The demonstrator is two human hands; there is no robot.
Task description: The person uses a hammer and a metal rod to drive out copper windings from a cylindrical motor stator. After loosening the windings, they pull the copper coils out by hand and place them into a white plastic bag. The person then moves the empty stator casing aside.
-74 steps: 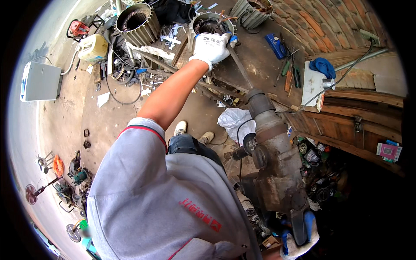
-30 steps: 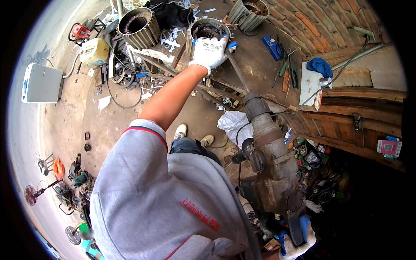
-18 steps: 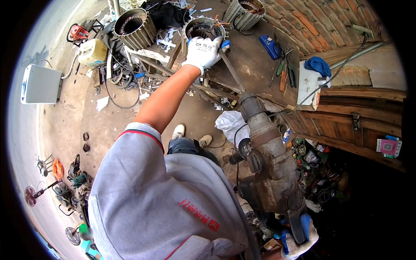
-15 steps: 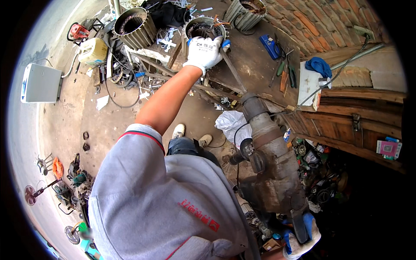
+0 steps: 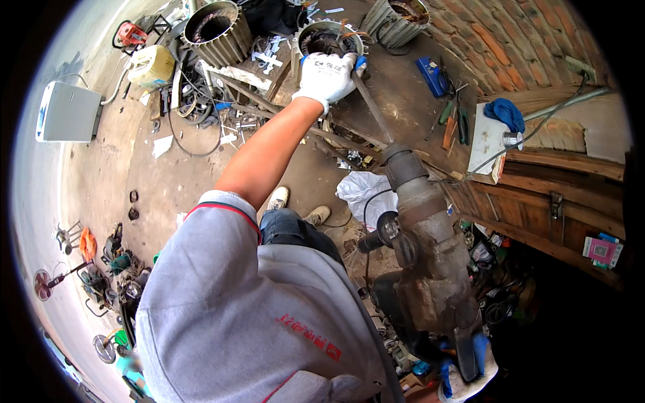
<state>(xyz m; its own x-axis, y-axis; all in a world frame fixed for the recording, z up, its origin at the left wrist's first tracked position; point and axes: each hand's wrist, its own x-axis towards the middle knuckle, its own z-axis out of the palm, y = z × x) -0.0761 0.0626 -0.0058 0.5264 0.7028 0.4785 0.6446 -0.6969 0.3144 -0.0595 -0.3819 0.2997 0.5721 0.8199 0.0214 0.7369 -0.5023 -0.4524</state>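
head camera: my white-gloved left hand point(image 5: 328, 77) lies at the near rim of a finned motor stator housing point(image 5: 297, 57), right beside the steel chisel bit point(image 5: 374, 113); its fingertips are hidden, so i cannot tell whether they are clamped on bit or rim. my right hand point(image 5: 474, 377) is wrapped round the rear handle of the demolition hammer point(image 5: 433, 269), which slants beside my body, bit toward the housing. the housing stands on a brown work surface point(image 5: 400, 101), between a left finned housing point(image 5: 225, 50) and a right finned housing point(image 5: 383, 30). status, in my judgement: hammer and bit are lined up, though contact at the tip is not visible; a dark winding point(image 5: 312, 41) remains inside the housing, and how much is worked loose cannot be read. against the frame half a second ago, the view has swung slightly, carrying housing and hammer rightward in it; grip and bit alignment are materially unchanged.
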